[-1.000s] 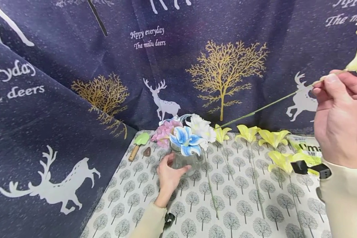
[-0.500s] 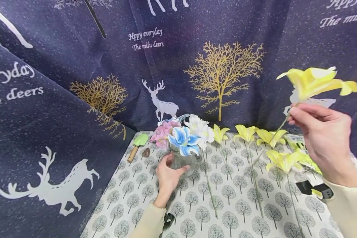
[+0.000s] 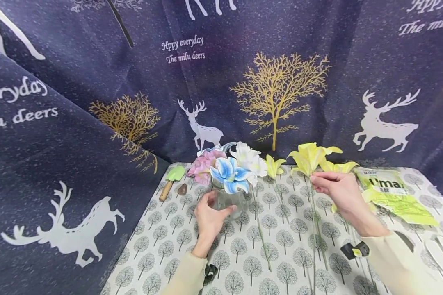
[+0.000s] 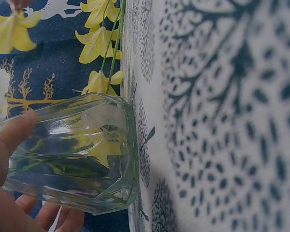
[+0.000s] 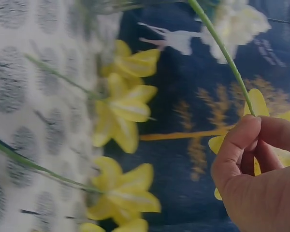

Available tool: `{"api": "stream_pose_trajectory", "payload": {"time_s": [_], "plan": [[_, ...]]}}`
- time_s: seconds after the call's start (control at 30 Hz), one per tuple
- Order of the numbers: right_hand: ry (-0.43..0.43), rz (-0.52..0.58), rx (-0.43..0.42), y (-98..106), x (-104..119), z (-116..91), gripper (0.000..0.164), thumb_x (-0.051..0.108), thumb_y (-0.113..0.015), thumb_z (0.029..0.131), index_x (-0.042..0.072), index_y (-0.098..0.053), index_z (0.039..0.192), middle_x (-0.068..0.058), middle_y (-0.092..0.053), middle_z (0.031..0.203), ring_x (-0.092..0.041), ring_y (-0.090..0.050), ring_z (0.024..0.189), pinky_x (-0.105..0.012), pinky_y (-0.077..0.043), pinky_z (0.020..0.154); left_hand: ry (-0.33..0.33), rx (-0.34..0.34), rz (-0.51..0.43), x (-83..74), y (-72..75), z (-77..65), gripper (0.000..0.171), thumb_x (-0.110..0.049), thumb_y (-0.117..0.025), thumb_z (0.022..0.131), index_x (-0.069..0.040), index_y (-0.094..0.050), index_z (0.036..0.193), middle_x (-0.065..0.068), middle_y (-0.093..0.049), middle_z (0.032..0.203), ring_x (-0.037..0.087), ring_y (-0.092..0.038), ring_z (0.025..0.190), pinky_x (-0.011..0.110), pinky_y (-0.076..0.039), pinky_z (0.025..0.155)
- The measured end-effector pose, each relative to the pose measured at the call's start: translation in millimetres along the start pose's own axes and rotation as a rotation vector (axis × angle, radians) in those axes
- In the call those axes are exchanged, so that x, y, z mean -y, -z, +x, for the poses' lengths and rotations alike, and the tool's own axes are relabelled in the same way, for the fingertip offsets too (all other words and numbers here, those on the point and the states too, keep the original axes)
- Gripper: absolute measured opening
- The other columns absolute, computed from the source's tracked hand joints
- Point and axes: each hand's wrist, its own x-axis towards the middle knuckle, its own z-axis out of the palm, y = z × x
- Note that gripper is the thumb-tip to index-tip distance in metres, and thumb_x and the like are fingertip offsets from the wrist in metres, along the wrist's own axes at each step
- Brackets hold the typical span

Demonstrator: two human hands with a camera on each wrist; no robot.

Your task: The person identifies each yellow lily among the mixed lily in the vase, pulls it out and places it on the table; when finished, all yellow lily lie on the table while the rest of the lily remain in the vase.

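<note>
My left hand (image 3: 209,216) grips a clear glass vase (image 3: 231,203) from its left side, thumb in front. Pink, white and blue artificial flowers (image 3: 230,174) stand in the vase, and stems show through the glass (image 4: 72,150) in the left wrist view. With thumb and fingertips, my right hand (image 3: 339,192) pinches a yellow artificial lily (image 3: 308,157) on its green stem (image 5: 227,53), just under the bloom. That lily is upright, its stem hanging down in front of another lily lying on the cloth. In the right wrist view, the hand (image 5: 266,169) partly hides the bloom.
Several more yellow lilies (image 3: 274,166) lie with stems toward me. A small green trowel (image 3: 175,173) and a brown stone-like piece (image 3: 182,188) are left of the vase. A green-and-white packet (image 3: 398,196) lies right. A dark deer-print curtain (image 3: 214,82) stands behind the tree-print tablecloth (image 3: 251,266).
My right hand has come down and left from the upper right with the lily, which went from slanted to upright. The left hand stays on the vase.
</note>
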Motion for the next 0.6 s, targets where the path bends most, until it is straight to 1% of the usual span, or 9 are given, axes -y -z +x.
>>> {"api": "stream_pose_trajectory", "payload": {"time_s": [0.03, 0.13, 0.2, 0.27, 0.43, 0.5, 0.6], "plan": [[-0.015, -0.037, 0.003, -0.8, -5.7, 1.7, 0.013, 0.013, -0.075, 0.09, 0.026, -0.078, 0.089, 0.014, -0.077, 0.082, -0.002, -0.071, 0.072, -0.018, -0.061, 0.071, 0.0, 0.0, 0.005, 0.2, -0.3, 0.0, 0.075, -0.038, -0.098, 0.054, -0.025, -0.066, 0.12, -0.001, -0.071, 0.113, 0.026, -0.065, 0.107, 0.041, -0.053, 0.095], [-0.052, -0.122, 0.024, -2.8, -22.0, 7.1, 0.012, 0.015, -0.072, 0.093, 0.026, -0.076, 0.09, 0.018, -0.074, 0.082, 0.0, -0.07, 0.074, -0.019, -0.061, 0.074, -0.002, -0.004, 0.022, 0.6, -0.7, 0.0, 0.075, -0.04, -0.098, 0.054, -0.026, -0.066, 0.12, -0.003, -0.071, 0.113, 0.023, -0.065, 0.107, 0.041, -0.052, 0.096], [-0.07, -0.158, 0.034, -4.3, -31.0, 10.4, 0.009, 0.015, -0.07, 0.094, 0.023, -0.075, 0.094, 0.02, -0.073, 0.081, 0.0, -0.069, 0.075, -0.019, -0.061, 0.074, -0.003, -0.007, 0.029, 1.1, -1.0, 0.3, 0.076, -0.04, -0.098, 0.053, -0.026, -0.066, 0.12, -0.004, -0.071, 0.113, 0.022, -0.064, 0.106, 0.041, -0.051, 0.097], [-0.092, -0.171, 0.039, -6.0, -38.4, 13.5, 0.009, 0.015, -0.069, 0.095, 0.016, -0.076, 0.1, 0.021, -0.073, 0.081, 0.001, -0.069, 0.075, -0.019, -0.061, 0.074, -0.003, -0.007, 0.028, 1.7, -1.3, 0.5, 0.076, -0.041, -0.098, 0.053, -0.027, -0.066, 0.121, -0.004, -0.071, 0.112, 0.022, -0.064, 0.106, 0.041, -0.051, 0.097], [-0.14, -0.198, 0.059, -10.0, -54.9, 20.3, 0.026, 0.013, -0.066, 0.096, -0.002, -0.07, 0.117, 0.021, -0.072, 0.083, -0.001, -0.068, 0.078, -0.02, -0.061, 0.077, -0.008, -0.01, 0.033, 2.0, -1.3, 1.0, 0.076, -0.04, -0.098, 0.053, -0.026, -0.066, 0.121, -0.004, -0.071, 0.112, 0.022, -0.064, 0.106, 0.042, -0.049, 0.099], [-0.167, -0.227, 0.071, -11.8, -61.4, 22.3, 0.033, 0.014, -0.065, 0.097, -0.006, -0.066, 0.122, 0.019, -0.071, 0.084, -0.001, -0.068, 0.079, -0.02, -0.061, 0.078, -0.004, -0.01, 0.028, 1.6, -1.2, 0.9, 0.076, -0.039, -0.098, 0.053, -0.026, -0.066, 0.12, -0.003, -0.071, 0.112, 0.023, -0.064, 0.107, 0.042, -0.049, 0.099], [-0.199, -0.291, 0.086, -14.2, -69.9, 24.9, 0.041, 0.018, -0.064, 0.098, -0.01, -0.061, 0.128, 0.011, -0.073, 0.088, -0.004, -0.068, 0.08, -0.023, -0.061, 0.079, 0.004, -0.006, 0.011, 1.0, -1.4, 0.4, 0.075, -0.039, -0.099, 0.053, -0.026, -0.066, 0.12, -0.002, -0.071, 0.114, 0.024, -0.064, 0.108, 0.042, -0.051, 0.098]]}}
